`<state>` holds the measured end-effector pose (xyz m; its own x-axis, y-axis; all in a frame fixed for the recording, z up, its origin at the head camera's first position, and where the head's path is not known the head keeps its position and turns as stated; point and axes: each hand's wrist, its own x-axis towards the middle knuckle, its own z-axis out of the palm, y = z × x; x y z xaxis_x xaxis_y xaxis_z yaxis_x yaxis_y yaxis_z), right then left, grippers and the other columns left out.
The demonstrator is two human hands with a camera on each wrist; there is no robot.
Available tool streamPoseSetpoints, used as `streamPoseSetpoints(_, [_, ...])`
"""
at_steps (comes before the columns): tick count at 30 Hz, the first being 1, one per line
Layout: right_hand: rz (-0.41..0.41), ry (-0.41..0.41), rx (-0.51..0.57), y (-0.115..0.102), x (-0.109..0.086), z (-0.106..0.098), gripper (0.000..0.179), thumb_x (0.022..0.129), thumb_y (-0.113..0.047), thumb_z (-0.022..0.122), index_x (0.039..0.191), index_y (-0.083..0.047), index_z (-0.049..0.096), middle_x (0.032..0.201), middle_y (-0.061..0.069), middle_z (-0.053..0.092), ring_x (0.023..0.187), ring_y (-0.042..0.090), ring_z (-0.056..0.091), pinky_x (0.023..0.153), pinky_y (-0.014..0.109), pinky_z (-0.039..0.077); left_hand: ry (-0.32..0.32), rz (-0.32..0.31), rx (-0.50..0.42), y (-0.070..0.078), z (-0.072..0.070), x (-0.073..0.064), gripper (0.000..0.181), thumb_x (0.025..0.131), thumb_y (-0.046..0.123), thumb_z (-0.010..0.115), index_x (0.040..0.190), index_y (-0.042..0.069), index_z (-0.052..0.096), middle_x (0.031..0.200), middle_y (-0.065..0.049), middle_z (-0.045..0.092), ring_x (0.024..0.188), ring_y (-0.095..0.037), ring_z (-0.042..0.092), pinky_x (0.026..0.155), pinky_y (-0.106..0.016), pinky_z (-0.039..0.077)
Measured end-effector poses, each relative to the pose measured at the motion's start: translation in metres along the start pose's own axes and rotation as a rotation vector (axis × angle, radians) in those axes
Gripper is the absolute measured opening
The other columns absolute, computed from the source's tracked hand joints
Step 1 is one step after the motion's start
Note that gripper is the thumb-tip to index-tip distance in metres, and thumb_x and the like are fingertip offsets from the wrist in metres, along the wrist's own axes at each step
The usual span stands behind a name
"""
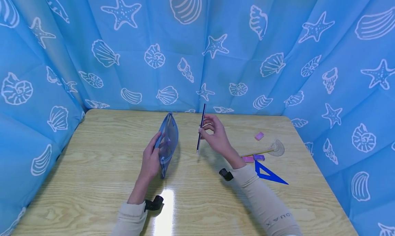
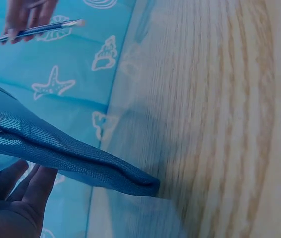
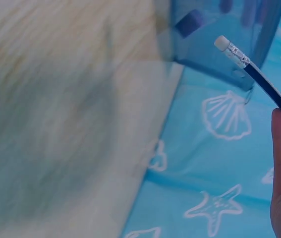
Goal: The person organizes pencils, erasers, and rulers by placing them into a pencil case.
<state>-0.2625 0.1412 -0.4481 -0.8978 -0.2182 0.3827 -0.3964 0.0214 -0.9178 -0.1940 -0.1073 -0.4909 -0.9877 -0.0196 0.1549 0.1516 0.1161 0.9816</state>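
My left hand grips one side of a blue mesh zip pouch, held upright with its mouth parted towards the right. Through the pouch wall in the right wrist view shows a small dark purple block. To the right of the pouch, my right hand pinches a dark blue pencil between thumb and fingers. The pencil stands nearly upright above the table, its white eraser end pointing down. In the left wrist view the pencil appears beyond the pouch.
On the table's right side lie a pink eraser, a purple eraser, another pinkish eraser, a yellow pencil, a clear protractor and a blue set square. A blue shell-patterned curtain surrounds the table.
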Motion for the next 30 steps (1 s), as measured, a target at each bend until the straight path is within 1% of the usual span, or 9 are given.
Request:
streamPoseSetpoints(4, [-0.025,0.002,0.036,-0.016,0.004,0.010,0.044,0.092,0.011,0.060,0.133,0.009,0.043,0.112,0.027,0.053,0.085,0.012,0.063,0.065,0.035,0.064,0.002,0.002,0.012,0.001,0.001,-0.001,0.057,0.102,0.006,0.030,0.159,0.015,0.036,0.159,-0.010,0.044,0.141,-0.042,0.046,0.112,-0.064,0.038])
streamPoseSetpoints(11, [-0.101,0.030,0.080,-0.041,0.011,0.030,0.042,0.094,0.012,0.058,0.132,0.011,0.040,0.114,0.029,0.052,0.088,0.016,0.063,0.069,0.037,0.064,0.005,0.003,0.017,0.002,0.002,-0.001,0.058,0.102,0.006,0.030,0.159,0.016,0.036,0.159,-0.010,0.044,0.141,-0.042,0.046,0.112,-0.065,0.037])
streamPoseSetpoints(15, [-0.139,0.068,0.088,-0.043,0.014,0.041,0.040,0.094,0.011,0.058,0.130,0.008,0.041,0.112,0.019,0.054,0.088,0.016,0.063,0.069,0.035,0.064,0.002,-0.004,0.031,0.002,0.003,-0.002,0.058,0.102,0.007,0.029,0.160,0.017,0.034,0.160,-0.009,0.042,0.142,-0.044,0.044,0.112,-0.067,0.036])
streamPoseSetpoints(18, [-0.137,0.081,0.095,-0.041,0.015,0.048,0.040,0.095,0.011,0.058,0.130,0.006,0.041,0.112,0.013,0.055,0.088,0.016,0.063,0.069,0.035,0.064,0.005,-0.014,0.046,0.001,0.003,-0.003,0.059,0.102,0.007,0.029,0.160,0.018,0.034,0.160,-0.009,0.042,0.143,-0.044,0.043,0.111,-0.069,0.035])
streamPoseSetpoints(20, [-0.122,0.075,0.095,-0.040,0.016,0.054,0.040,0.095,0.010,0.058,0.131,0.005,0.040,0.113,0.013,0.055,0.089,0.019,0.063,0.070,0.038,0.064,0.005,-0.020,0.047,0.001,0.004,-0.003,0.059,0.102,0.007,0.029,0.160,0.018,0.034,0.161,-0.009,0.041,0.142,-0.044,0.043,0.111,-0.068,0.035])
streamPoseSetpoints(22, [-0.105,0.056,0.094,-0.037,0.016,0.059,0.040,0.095,0.010,0.057,0.131,0.004,0.040,0.114,0.019,0.054,0.091,0.028,0.063,0.071,0.047,0.064,0.006,-0.022,0.047,0.001,0.004,-0.003,0.059,0.102,0.007,0.030,0.160,0.018,0.034,0.161,-0.009,0.041,0.141,-0.044,0.044,0.111,-0.068,0.036])
streamPoseSetpoints(24, [-0.072,0.031,0.087,-0.035,0.016,0.063,0.041,0.095,0.009,0.057,0.132,0.003,0.041,0.115,0.021,0.054,0.092,0.030,0.062,0.071,0.049,0.063,0.010,-0.022,0.052,0.002,0.005,-0.003,0.059,0.102,0.007,0.030,0.160,0.018,0.035,0.161,-0.011,0.040,0.141,-0.045,0.045,0.111,-0.067,0.037])
streamPoseSetpoints(26, [-0.045,0.009,0.059,-0.033,0.016,0.067,0.042,0.095,0.007,0.058,0.133,0.002,0.041,0.117,0.024,0.053,0.091,0.029,0.063,0.070,0.045,0.064,0.014,-0.021,0.056,0.003,0.005,-0.002,0.059,0.102,0.007,0.030,0.159,0.018,0.035,0.161,-0.012,0.040,0.140,-0.045,0.046,0.112,-0.066,0.037])
streamPoseSetpoints(30, [-0.004,-0.015,-0.013,-0.029,0.015,0.072,0.044,0.094,0.003,0.062,0.134,0.001,0.044,0.115,0.023,0.056,0.089,0.020,0.063,0.064,0.026,0.059,0.017,-0.014,0.057,0.003,0.007,-0.001,0.059,0.102,0.006,0.030,0.159,0.017,0.035,0.161,-0.014,0.039,0.139,-0.045,0.047,0.113,-0.064,0.038])
